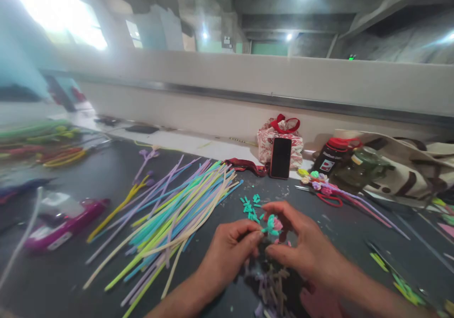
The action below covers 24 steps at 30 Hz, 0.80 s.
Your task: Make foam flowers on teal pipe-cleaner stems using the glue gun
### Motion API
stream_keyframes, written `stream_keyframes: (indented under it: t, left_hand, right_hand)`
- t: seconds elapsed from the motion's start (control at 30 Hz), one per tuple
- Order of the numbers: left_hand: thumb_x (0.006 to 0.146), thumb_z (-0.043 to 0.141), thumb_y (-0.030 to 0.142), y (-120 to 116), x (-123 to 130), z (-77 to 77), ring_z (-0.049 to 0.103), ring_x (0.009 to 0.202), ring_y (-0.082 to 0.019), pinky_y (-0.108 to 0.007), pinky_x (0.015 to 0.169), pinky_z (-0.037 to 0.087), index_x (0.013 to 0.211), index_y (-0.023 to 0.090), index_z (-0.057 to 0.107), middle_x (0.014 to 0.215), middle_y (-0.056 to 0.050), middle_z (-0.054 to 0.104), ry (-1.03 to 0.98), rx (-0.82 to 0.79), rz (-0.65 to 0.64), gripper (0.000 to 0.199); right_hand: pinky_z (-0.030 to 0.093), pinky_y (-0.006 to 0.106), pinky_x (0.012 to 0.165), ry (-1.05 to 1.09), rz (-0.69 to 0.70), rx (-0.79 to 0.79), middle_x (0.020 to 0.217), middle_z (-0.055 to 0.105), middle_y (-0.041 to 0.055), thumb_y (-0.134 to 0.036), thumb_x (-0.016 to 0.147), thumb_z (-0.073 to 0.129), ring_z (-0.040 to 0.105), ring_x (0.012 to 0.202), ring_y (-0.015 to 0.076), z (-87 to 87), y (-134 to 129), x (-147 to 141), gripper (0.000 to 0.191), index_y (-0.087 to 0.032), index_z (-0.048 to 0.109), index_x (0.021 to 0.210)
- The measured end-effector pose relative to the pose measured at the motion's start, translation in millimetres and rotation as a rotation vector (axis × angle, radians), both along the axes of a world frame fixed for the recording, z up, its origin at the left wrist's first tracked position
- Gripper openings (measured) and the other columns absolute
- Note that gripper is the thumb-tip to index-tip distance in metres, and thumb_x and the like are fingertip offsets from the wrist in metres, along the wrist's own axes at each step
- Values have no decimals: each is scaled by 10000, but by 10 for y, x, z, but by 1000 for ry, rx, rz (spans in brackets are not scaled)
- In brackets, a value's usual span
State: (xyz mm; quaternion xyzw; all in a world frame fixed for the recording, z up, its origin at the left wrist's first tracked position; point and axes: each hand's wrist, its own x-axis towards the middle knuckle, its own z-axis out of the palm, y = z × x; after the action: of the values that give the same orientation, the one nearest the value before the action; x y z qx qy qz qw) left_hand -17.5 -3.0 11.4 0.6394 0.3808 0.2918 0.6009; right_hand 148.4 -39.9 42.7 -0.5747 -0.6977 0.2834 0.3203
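Observation:
A small teal and pink chenille-stem flower (272, 225) is held up over the dark table. My left hand (232, 247) is closed, with thumb and index finger pinching the flower's teal edge at its left side. My right hand (305, 244) curves around the flower's right side, thumb and index finger spread apart; whether its other fingers touch the flower cannot be made out. Short teal chenille pieces (250, 207) lie just beyond my hands. Below them are short purple and brownish chenille pieces (271, 287), partly in shadow.
Long pastel chenille stems (184, 214) spread across the left. A purple and white tool (67, 221) lies farther left. Behind stand a phone (281, 158), a patterned bag (264, 140), a black bottle (328, 157) and a canvas bag (407, 162). Finished chenille flowers (319, 181) and scissors (385, 256) lie right.

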Motion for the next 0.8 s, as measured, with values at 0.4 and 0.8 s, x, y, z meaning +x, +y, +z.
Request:
stream_keyframes:
  t: [0.4, 0.8]
  left_hand:
    - [793, 498, 343, -19, -1, 19, 421, 445, -62, -174, 448, 318, 631, 143, 568, 530, 39, 481, 38, 66, -19, 267]
    - [709, 558, 480, 43, -11, -1, 404, 416, -47, -159, 380, 265, 676, 144, 541, 575, 14, 549, -164, -268, -68, 338]
  right_hand:
    - [361, 229, 568, -67, 49, 195, 716, 522, -39, -119, 675, 574, 466, 626, 110, 28, 24, -28, 221, -222, 568, 870]
    - [436, 233, 635, 28, 87, 87, 996, 545, -26, -95, 611, 641, 518, 780, 121, 120, -50, 70, 625, -308, 428, 1158]
